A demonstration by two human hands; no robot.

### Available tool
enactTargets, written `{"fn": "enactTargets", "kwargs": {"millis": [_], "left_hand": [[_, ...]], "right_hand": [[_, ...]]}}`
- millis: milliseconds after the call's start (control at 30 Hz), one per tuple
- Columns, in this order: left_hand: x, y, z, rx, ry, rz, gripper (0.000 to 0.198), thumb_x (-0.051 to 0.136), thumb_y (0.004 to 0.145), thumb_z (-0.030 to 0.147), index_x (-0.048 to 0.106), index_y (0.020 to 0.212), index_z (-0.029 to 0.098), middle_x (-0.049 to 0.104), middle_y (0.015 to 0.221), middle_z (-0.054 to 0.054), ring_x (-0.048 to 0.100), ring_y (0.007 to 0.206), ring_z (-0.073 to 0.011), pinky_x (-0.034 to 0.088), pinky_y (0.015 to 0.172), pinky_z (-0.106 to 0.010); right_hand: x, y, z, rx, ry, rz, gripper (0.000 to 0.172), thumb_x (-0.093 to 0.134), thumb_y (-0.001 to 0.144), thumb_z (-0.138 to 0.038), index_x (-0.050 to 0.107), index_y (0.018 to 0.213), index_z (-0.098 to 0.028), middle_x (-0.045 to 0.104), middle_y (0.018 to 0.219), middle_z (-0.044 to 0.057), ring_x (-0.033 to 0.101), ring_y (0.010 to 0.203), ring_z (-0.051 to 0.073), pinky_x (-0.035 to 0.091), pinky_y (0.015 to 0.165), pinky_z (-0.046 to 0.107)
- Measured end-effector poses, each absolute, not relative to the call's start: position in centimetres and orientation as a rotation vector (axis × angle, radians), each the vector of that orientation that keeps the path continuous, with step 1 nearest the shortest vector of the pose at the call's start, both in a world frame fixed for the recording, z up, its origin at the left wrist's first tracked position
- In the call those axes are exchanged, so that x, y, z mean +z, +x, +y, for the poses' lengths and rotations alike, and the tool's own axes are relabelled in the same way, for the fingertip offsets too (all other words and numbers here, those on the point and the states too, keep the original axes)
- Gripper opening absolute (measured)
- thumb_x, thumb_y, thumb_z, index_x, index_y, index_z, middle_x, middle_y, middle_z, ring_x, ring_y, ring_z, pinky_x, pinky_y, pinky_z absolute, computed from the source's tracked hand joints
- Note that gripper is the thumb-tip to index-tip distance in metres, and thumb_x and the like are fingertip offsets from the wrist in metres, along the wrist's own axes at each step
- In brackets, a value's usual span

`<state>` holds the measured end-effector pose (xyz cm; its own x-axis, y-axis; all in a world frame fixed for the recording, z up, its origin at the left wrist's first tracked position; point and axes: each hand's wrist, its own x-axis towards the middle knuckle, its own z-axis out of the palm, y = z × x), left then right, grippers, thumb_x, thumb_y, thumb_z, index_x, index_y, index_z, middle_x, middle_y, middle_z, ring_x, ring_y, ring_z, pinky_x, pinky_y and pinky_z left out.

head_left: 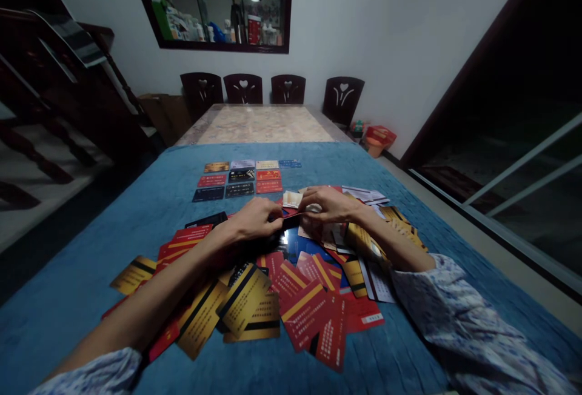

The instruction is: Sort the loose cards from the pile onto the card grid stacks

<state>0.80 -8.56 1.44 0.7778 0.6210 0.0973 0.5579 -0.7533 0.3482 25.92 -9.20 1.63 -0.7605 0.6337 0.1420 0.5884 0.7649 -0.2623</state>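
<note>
A dark card [291, 220] with a reddish edge is tilted up between my two hands. My left hand [257, 218] pinches its left end between thumb and fingers. At the other end, the curled fingers of my right hand [326, 203] grip it too. Under and around both hands spreads a loose pile of overlapping cards, among them red cards with yellow stripes [304, 313] and gold cards with black stripes [245, 301]. A glossy blue card [313, 246] shows below the hands. Pale cards [292, 199] lie just beyond my fingers. My forearms hide parts of the pile.
Beyond the pile, several cards lie in neat rows, including a black card [241, 175] and a red card [269, 186]. A blue cloth [136, 213] covers the near table; bare marble tabletop [268, 122] shows behind. Dark chairs [243, 87] line the far end.
</note>
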Motion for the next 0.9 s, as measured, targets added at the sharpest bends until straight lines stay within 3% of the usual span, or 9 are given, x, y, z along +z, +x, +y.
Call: {"fn": "enactTargets", "kwargs": {"millis": [233,400,633,767,900], "left_hand": [[1.7,0.4,-7.9,0.412,2.676,0.864,0.033,0.048,0.09,0.021,0.074,0.072,0.015,0.069,0.073,-0.004,0.058,0.065,-0.014,0.041,0.065,-0.025],[1.0,0.2,-7.1,0.468,2.688,0.922,0.028,0.051,0.088,0.017,0.076,0.074,0.015,0.072,0.075,-0.005,0.061,0.067,-0.0154,0.043,0.067,-0.026],[-0.1,0.2,-6.5,0.557,2.644,0.954,0.026,0.051,0.087,0.015,0.077,0.087,0.014,0.077,0.086,-0.008,0.069,0.078,-0.0195,0.049,0.073,-0.027],[-0.8,0.4,-6.7,0.66,2.58,0.97,0.029,0.051,0.085,0.012,0.073,0.103,0.016,0.077,0.097,-0.008,0.072,0.087,-0.0213,0.052,0.078,-0.028],[-1.4,0.4,-6.8,0.684,2.53,1.059,0.034,0.052,0.084,0.013,0.065,0.115,0.016,0.076,0.099,-0.009,0.073,0.089,-0.0235,0.054,0.081,-0.032]], "right_hand": [[1.0,25.3,-9.2,0.184,-1.08,-2.593,0.023,0.052,0.092,-0.017,0.075,0.095,-0.017,0.074,0.088,0.009,0.063,0.083,0.019,0.045,0.078,0.029],[0.5,25.0,-9.2,0.137,-1.231,-2.509,0.024,0.051,0.094,-0.019,0.075,0.099,-0.017,0.073,0.088,0.009,0.062,0.083,0.019,0.04,0.071,0.027],[-0.5,24.9,-9.0,0.158,-1.337,-2.404,0.023,0.055,0.093,-0.02,0.072,0.109,-0.02,0.071,0.096,0.008,0.062,0.085,0.018,0.04,0.073,0.026],[-1.3,24.7,-8.8,0.166,-1.338,-2.342,0.032,0.058,0.091,-0.017,0.064,0.122,-0.022,0.068,0.094,0.005,0.059,0.083,0.017,0.04,0.074,0.026],[-1.6,24.3,-8.9,0.135,-1.394,-2.321,0.027,0.059,0.092,-0.016,0.064,0.118,-0.022,0.066,0.094,0.006,0.057,0.083,0.018,0.039,0.073,0.026]]}}
